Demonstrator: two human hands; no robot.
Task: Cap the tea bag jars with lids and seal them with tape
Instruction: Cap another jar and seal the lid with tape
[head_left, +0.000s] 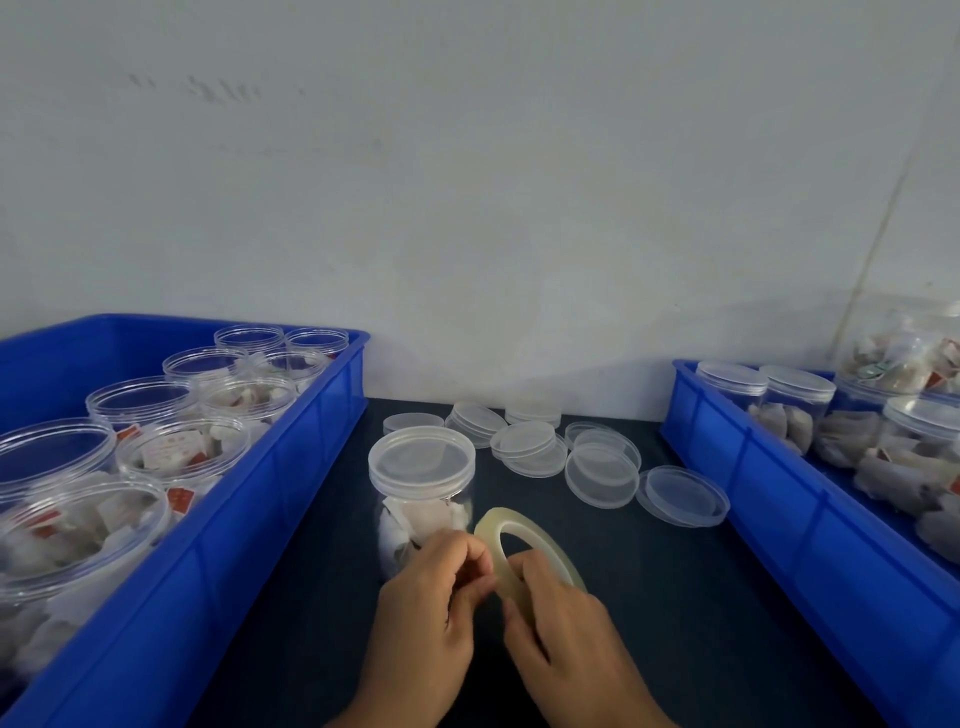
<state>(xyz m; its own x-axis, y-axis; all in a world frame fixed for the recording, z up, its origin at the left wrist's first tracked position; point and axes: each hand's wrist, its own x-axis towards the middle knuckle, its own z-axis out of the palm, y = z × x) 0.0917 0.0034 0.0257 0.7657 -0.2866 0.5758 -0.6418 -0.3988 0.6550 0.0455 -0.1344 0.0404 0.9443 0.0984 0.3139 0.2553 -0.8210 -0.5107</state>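
Head camera looks down on a dark table (675, 597): the right hand (566, 618) grips a clear tape roll (511, 540) while the left hand (431, 597) pinches at its edge, just in front of 1 lidded tea bag jar (421, 483) standing between 2 blue bins.

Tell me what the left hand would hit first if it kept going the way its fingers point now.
The left hand points up and slightly right, its fingertips at the tape roll. It would likely meet that roll first; the capped jar stands just left of that line, though depth is unclear.
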